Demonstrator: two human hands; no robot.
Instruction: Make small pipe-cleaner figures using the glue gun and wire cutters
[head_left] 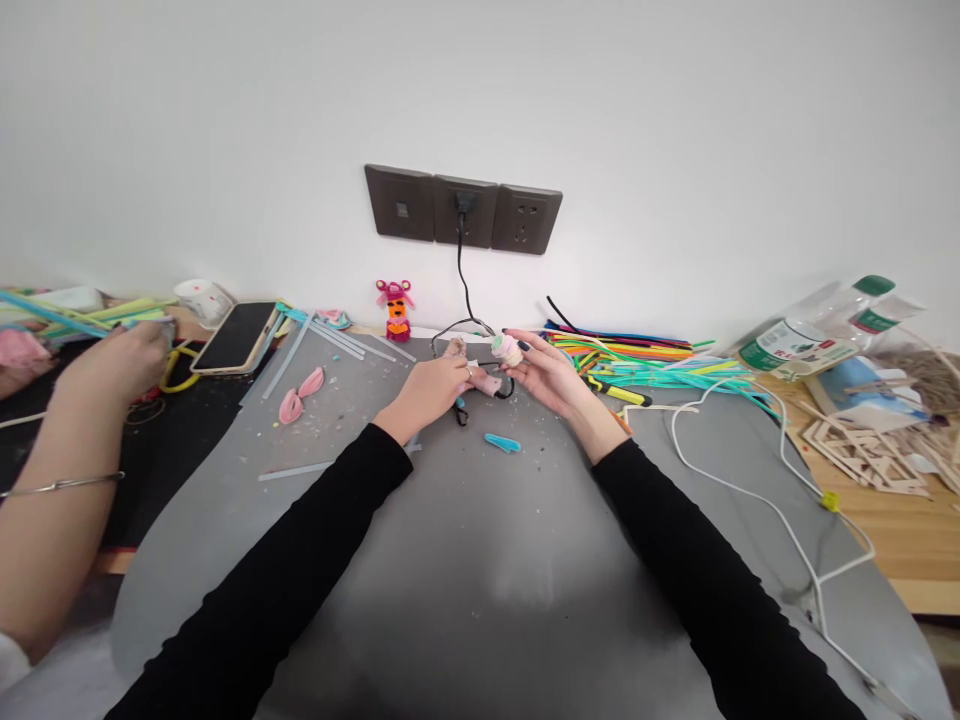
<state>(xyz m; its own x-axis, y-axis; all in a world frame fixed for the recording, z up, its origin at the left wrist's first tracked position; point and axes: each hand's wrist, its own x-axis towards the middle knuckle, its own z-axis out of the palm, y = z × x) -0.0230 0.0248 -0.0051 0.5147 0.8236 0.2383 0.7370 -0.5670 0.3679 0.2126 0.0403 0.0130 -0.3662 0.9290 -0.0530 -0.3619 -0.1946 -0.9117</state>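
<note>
My left hand (435,388) is closed around a pinkish corded tool that looks like a hot glue gun (486,382); much of it is hidden by the fingers. My right hand (549,375) pinches a small round pastel piece (507,349) in pink, white and green, just above and right of the tool. Below the hands a short blue fuzzy piece (502,443) lies on the grey mat (480,560). A pink bow-shaped piece (301,395) and several translucent glue sticks (296,470) lie to the left.
The black cord (463,270) runs up to the wall socket (465,210). A pink-and-orange figure (395,310) stands by the wall. Pipe cleaners (660,370), a yellow cutter (619,391) and a white cable (739,487) lie right. A co-worker's arm (82,440) and a phone (234,338) are left.
</note>
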